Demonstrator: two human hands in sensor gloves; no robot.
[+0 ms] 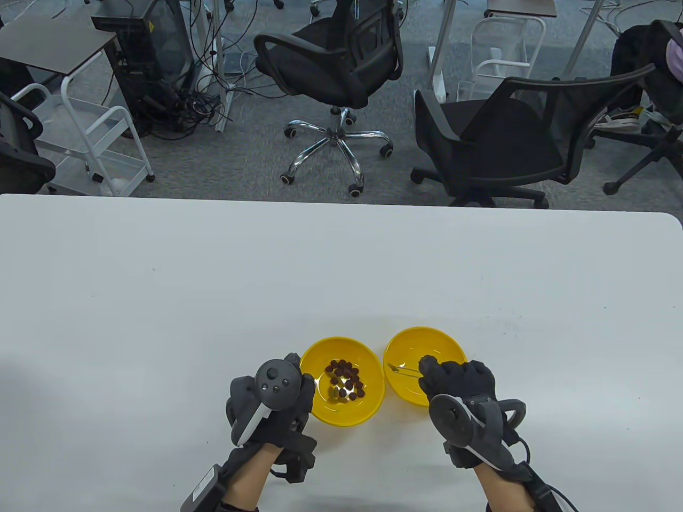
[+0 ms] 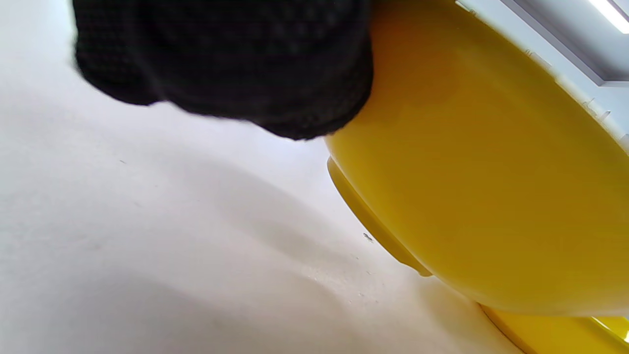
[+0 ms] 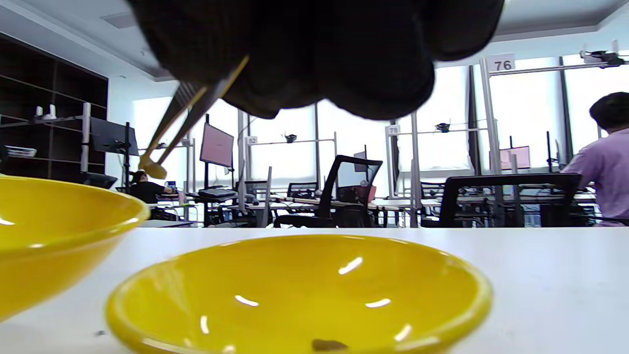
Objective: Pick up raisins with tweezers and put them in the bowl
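The task looks barely begun: a heap of dark, wrinkled raisins (image 1: pixel 346 380) sits in the left round yellow plastic bowl (image 1: pixel 373 397), while the right yellow plastic bowl (image 1: pixel 405 392), at its three o'clock, shows one dark piece in the right wrist view. The right hand (image 1: pixel 459 380) pinches thin metal tweezers (image 1: pixel 403 369) above that bowl, tips together at nine o'clock, possibly on a pale raisin. The left hand (image 1: pixel 269 402) rests against the left bowl's outer wall; how far it is open I cannot tell.
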